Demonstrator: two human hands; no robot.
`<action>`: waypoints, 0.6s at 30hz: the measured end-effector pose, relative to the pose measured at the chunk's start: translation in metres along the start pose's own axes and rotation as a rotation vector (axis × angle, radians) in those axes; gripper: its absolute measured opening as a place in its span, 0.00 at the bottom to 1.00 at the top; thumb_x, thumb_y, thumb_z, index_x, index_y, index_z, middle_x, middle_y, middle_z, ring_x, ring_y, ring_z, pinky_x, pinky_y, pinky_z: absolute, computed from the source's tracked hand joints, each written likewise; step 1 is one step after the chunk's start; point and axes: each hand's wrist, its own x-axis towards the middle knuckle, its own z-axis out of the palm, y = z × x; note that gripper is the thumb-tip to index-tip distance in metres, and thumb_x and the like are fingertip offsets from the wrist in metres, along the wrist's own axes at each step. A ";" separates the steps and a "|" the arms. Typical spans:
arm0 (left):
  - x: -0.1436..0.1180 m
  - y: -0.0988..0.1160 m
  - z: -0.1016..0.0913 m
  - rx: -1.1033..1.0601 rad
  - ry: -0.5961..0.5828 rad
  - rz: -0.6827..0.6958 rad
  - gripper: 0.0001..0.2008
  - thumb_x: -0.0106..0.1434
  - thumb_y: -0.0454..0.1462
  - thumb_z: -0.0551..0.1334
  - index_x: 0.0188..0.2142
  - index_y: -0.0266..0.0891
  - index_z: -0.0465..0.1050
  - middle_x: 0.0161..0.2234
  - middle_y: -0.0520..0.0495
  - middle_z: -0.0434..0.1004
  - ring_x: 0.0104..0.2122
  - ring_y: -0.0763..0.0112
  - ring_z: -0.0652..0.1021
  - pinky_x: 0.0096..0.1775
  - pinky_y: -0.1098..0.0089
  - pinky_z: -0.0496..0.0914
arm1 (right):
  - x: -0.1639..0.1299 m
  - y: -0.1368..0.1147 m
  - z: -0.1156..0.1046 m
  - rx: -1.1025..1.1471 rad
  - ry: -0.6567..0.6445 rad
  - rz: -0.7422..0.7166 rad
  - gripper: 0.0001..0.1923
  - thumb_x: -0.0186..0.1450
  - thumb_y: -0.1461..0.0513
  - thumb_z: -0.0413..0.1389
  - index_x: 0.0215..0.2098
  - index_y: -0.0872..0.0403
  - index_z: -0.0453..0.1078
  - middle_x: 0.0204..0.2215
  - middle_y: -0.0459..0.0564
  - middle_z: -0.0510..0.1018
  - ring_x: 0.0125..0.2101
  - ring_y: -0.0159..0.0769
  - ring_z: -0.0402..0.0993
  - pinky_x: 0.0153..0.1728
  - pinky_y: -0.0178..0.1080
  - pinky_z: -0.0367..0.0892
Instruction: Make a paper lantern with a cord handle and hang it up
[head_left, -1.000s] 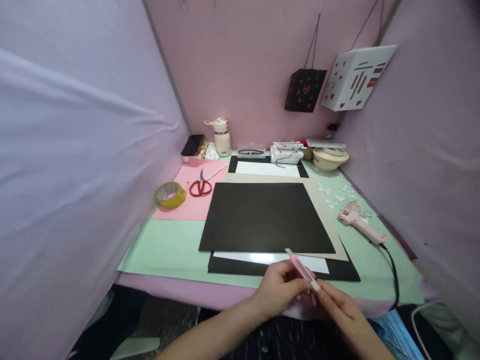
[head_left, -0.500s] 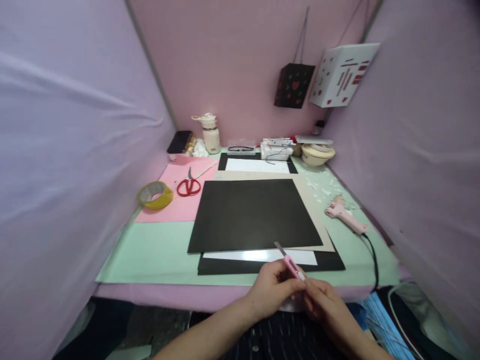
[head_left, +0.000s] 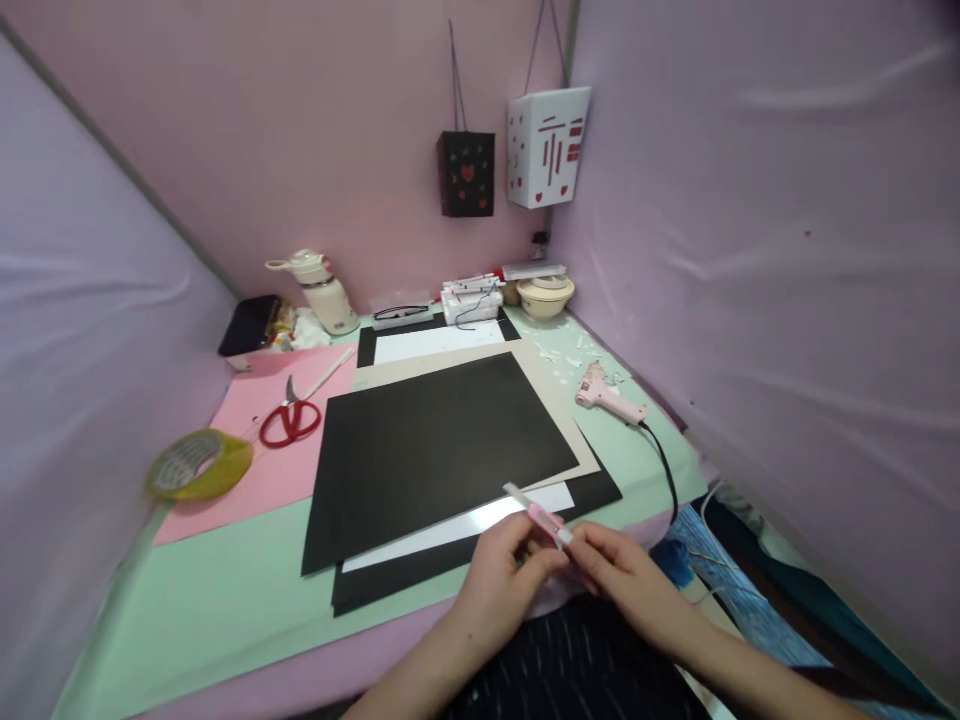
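Hands meet at the near edge of the table (head_left: 187, 610), and from my seat I see both closed on one small pink utility knife (head_left: 541, 514). The left hand (head_left: 501, 566) pinches the knife's body from below, while the right hand (head_left: 621, 572) grips its rear end, so the two hands nearly touch. The knife's blade end points up and away from me, hovering just above the white strip of paper (head_left: 457, 527) that peeks out beneath the black sheet (head_left: 435, 440). Taking that black sheet as my landmark: red scissors (head_left: 289, 420) lie on pink paper to its left, a yellow tape roll (head_left: 199, 465) sits further left, and a pink glue gun (head_left: 607, 397) rests to its right.
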 end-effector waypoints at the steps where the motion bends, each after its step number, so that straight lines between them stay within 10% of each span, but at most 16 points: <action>1: 0.004 0.005 -0.003 0.130 0.009 0.032 0.13 0.61 0.35 0.64 0.46 0.38 0.74 0.35 0.47 0.78 0.33 0.67 0.77 0.37 0.69 0.70 | -0.002 0.002 -0.009 -0.034 0.075 -0.006 0.23 0.67 0.44 0.50 0.27 0.53 0.63 0.22 0.41 0.61 0.25 0.31 0.59 0.28 0.34 0.56; 10: 0.073 0.027 -0.021 1.149 -0.055 0.190 0.34 0.61 0.45 0.67 0.63 0.38 0.61 0.68 0.34 0.53 0.68 0.46 0.51 0.64 0.43 0.50 | 0.002 0.026 -0.096 -0.380 0.395 0.012 0.19 0.67 0.46 0.49 0.35 0.52 0.70 0.26 0.44 0.70 0.27 0.35 0.64 0.29 0.36 0.59; 18: 0.078 0.007 -0.020 1.301 -0.156 0.146 0.38 0.65 0.56 0.57 0.68 0.41 0.53 0.70 0.35 0.46 0.69 0.46 0.49 0.64 0.41 0.49 | 0.013 0.027 -0.111 -0.515 0.353 0.005 0.20 0.67 0.47 0.50 0.29 0.52 0.70 0.24 0.44 0.72 0.27 0.36 0.66 0.28 0.36 0.58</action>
